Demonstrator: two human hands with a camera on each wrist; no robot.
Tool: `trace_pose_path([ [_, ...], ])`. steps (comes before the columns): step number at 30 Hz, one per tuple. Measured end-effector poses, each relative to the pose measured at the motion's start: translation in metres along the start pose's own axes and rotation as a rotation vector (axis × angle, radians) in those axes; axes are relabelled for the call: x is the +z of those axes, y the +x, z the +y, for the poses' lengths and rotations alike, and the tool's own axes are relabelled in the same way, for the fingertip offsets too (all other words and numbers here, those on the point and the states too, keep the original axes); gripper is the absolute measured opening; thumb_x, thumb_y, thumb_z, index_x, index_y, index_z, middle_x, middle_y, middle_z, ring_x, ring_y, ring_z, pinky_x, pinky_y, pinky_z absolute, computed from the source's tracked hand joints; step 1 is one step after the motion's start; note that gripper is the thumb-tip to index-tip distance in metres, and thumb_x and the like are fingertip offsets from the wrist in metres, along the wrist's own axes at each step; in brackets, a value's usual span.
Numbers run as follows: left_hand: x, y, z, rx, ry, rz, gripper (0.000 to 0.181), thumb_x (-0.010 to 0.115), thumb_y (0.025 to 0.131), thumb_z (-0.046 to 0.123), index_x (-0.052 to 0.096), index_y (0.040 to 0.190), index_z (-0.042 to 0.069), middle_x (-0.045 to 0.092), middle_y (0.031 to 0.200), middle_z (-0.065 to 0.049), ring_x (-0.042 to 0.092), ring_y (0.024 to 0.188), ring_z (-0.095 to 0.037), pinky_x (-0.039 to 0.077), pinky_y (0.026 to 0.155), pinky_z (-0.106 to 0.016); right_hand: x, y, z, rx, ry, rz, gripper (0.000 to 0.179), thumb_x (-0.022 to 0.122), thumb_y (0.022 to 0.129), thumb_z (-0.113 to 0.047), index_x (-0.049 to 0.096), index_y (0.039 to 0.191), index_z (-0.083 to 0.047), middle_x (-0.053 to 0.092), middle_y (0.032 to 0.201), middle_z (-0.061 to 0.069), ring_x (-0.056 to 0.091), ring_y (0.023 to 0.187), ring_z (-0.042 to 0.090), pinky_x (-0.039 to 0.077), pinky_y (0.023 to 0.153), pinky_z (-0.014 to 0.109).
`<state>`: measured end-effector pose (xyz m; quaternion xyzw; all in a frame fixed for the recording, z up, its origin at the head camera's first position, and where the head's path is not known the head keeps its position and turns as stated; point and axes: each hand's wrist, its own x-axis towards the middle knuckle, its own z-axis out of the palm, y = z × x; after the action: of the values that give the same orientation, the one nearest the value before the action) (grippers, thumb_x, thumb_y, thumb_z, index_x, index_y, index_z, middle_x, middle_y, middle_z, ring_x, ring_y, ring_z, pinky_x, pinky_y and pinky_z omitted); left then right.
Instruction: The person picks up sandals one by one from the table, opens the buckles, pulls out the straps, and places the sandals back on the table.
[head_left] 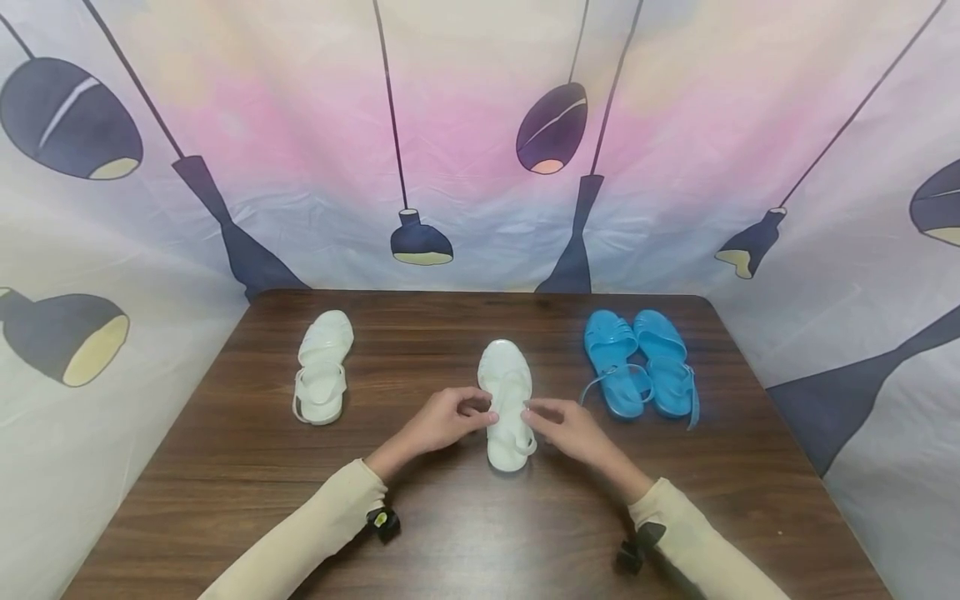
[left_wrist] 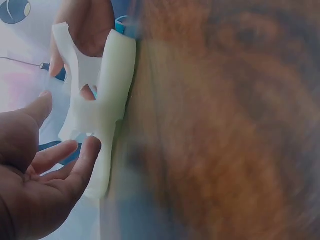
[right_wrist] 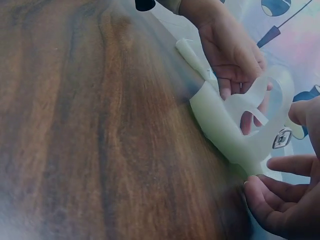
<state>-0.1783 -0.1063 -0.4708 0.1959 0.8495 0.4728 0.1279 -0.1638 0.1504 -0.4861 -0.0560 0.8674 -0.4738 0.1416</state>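
Note:
A white jelly sandal [head_left: 504,367] lies on the table with its toe pointing away from me. My left hand [head_left: 450,419] is at its left side, fingers loosely bent, fingertips close against the sandal's edge in the left wrist view. On the opposite side, my right hand [head_left: 567,431] has its thumb and fingers spread beside the strap. The right wrist view shows its fingertips by the sole's edge, near a small metal buckle [right_wrist: 282,138] on the raised ankle strap. Neither hand visibly grips the sandal. Whether the fingertips touch it is hard to tell.
Another white sandal [head_left: 322,367] sits at the left of the wooden table [head_left: 420,333]. Two blue sandals [head_left: 611,342] stand side by side at the right. Behind the table hangs a backdrop [head_left: 480,150] printed with lamps.

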Motion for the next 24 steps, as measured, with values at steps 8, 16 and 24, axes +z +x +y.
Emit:
trace_pose_path([
  [8,0.009,-0.004,-0.007,-0.018,-0.070,-0.048,0.039,0.073,0.097,0.030,0.070,0.124,0.003,0.071,0.122,-0.015,0.072,0.098,-0.017,0.060,0.079,-0.031,0.003,0.000,0.000,-0.031,-0.011,-0.068,0.055,0.059,0.100,-0.054,0.070,0.130,-0.010,0.070,0.117,0.007,0.065,0.090,0.018,0.057,0.075,0.035],
  [16,0.013,-0.004,-0.010,-0.002,-0.129,-0.051,0.029,0.075,0.095,0.024,0.072,0.116,0.004,0.073,0.114,-0.011,0.072,0.100,-0.018,0.059,0.081,-0.031,0.002,-0.003,-0.001,0.006,0.090,-0.100,0.053,0.061,0.100,-0.050,0.070,0.130,-0.006,0.070,0.125,0.012,0.068,0.101,0.022,0.059,0.085,0.040],
  [24,0.015,-0.004,-0.008,0.008,-0.167,-0.037,0.027,0.077,0.093,0.015,0.071,0.113,-0.002,0.074,0.109,-0.014,0.073,0.101,-0.024,0.060,0.077,-0.028,0.005,-0.006,-0.005,0.004,0.153,-0.089,0.051,0.065,0.100,-0.042,0.068,0.130,-0.001,0.068,0.129,0.018,0.073,0.098,0.026,0.059,0.088,0.042],
])
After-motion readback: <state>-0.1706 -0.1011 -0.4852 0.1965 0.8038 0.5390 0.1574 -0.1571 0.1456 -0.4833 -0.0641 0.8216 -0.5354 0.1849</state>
